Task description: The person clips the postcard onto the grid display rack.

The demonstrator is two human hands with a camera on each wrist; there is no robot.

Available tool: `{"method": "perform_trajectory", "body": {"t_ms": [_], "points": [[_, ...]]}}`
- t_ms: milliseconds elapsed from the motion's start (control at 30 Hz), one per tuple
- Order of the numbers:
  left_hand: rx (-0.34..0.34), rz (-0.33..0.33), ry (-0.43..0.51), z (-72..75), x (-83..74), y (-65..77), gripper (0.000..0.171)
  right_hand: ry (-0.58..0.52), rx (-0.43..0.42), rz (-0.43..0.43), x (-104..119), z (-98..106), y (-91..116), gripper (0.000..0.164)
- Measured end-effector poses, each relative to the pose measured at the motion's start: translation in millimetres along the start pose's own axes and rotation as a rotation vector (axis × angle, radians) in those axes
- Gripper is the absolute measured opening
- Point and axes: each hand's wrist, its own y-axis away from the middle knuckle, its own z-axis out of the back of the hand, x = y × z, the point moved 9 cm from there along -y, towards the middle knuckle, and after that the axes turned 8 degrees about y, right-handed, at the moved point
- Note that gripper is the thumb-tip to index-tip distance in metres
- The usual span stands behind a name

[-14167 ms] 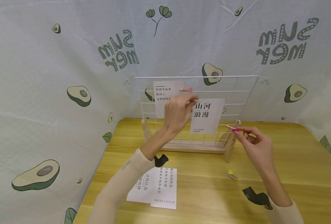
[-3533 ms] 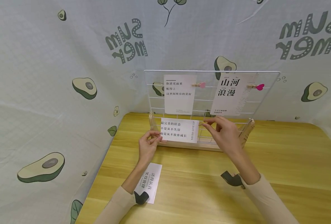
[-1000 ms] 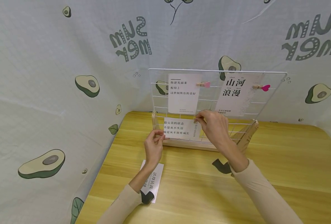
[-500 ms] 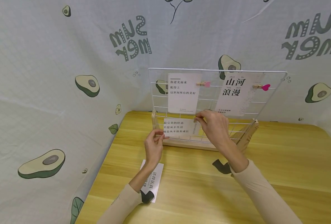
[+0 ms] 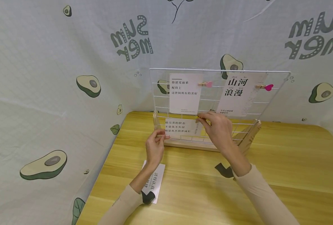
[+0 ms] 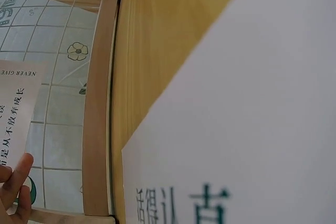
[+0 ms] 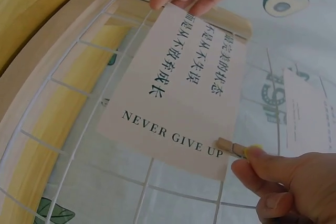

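A white card printed with black lettering and "NEVER GIVE UP" lies sideways against the lower part of a white wire grid. My left hand pinches its left end. Between the thumb and forefinger of my right hand is a small wooden clothespin with a yellow ornament. In the right wrist view the clothespin's tip overlaps the card's edge beside the word "UP". In the left wrist view only part of the card and the left fingertips show.
Two cards, a left one and a right one, hang higher on the grid by pink heart clothespins. The grid stands in a wooden base. Another card lies on the table under the left forearm. A printed cloth hangs behind.
Since the oldest frame, the right hanging card went up and was clipped; the "NEVER GIVE UP" card and yellow clothespin left the table. Over the last second, the card's lower edge tipped toward the grid.
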Motion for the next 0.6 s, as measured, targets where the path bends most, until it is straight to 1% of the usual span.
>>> {"method": "perform_trajectory", "body": {"t_ms": [167,433,600], "points": [[0.005,0.011,-0.017,-0.3,-1.0,-0.2,0.020,-0.029,-0.045,0.011,-3.1,1.7,4.4,0.017],[0.047,-0.010,-0.103,-1.9,-3.4,-0.2,0.024,-0.067,-0.067,0.012,-4.6,3.2,8.3,0.018],[0.076,-0.003,-0.119,-0.7,-7.5,0.0,0.026,-0.081,-0.085,0.027,-6.0,4.2,12.2,0.020]]}}
